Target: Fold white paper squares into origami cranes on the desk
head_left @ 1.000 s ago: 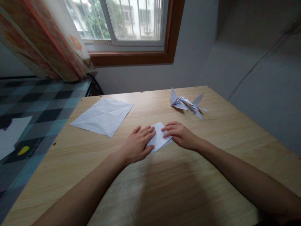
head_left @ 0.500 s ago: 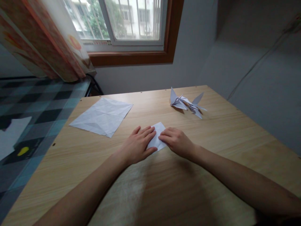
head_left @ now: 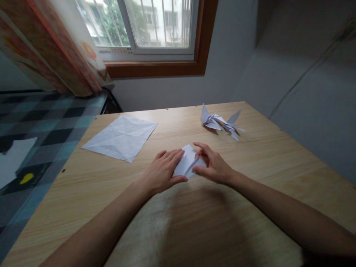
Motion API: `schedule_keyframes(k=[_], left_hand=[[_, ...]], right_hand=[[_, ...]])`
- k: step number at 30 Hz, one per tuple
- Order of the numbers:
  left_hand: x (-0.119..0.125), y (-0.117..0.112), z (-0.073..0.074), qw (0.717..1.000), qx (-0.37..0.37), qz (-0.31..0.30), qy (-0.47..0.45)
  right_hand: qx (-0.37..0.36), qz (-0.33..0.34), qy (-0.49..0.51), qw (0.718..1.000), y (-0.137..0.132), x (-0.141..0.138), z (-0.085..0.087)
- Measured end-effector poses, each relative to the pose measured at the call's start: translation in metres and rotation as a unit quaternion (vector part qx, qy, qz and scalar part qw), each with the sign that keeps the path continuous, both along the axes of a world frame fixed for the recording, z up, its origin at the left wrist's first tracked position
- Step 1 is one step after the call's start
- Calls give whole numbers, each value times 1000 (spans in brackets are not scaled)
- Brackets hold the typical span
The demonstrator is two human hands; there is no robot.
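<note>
A small folded piece of white paper (head_left: 185, 160) lies on the wooden table in front of me. My left hand (head_left: 166, 170) rests flat across its left side, fingers stretched out and thumb along the near edge. At the paper's right side is my right hand (head_left: 213, 163), its thumb and index finger spread apart. A flap of the paper stands partly raised by those fingers. Part of the flap is hidden behind my right hand, and the left portion of the paper is covered by my left hand.
An unfolded, creased white sheet (head_left: 122, 137) lies at the table's back left. Folded paper cranes (head_left: 222, 122) sit at the back right. Left of the table (head_left: 133, 230), a checked cloth (head_left: 55, 122) carries loose white paper (head_left: 18, 157).
My right hand has opened from a closed, pressing pose, its thumb and index finger now apart. The paper's right flap has lifted and swung rightward. My left hand is nearly unmoved.
</note>
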State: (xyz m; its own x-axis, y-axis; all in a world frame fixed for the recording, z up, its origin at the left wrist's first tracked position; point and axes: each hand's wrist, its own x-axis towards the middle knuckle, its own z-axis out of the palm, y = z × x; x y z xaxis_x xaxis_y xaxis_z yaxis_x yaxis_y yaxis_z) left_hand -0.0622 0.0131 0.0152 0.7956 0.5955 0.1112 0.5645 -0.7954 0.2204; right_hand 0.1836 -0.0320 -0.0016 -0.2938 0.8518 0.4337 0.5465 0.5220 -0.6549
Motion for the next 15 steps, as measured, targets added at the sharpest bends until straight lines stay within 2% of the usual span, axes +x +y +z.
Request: schedule_keyframes(k=[2, 5, 8, 11, 15], left_hand=[[0, 0, 0, 1000, -11, 11, -23], [-1, -1, 1, 998, -19, 20, -54], [-3, -1, 2, 997, -12, 12, -71], [-5, -1, 4, 995, -10, -2, -99], [-7, 0, 6, 991, -7, 12, -133]], right_hand=[[11, 39, -11, 999, 0, 0, 1], [82, 112, -83, 987, 1, 3, 0], [130, 136, -127, 974, 2, 6, -1], [138, 153, -150, 967, 5, 9, -1], [157, 154, -177, 959, 9, 13, 4]])
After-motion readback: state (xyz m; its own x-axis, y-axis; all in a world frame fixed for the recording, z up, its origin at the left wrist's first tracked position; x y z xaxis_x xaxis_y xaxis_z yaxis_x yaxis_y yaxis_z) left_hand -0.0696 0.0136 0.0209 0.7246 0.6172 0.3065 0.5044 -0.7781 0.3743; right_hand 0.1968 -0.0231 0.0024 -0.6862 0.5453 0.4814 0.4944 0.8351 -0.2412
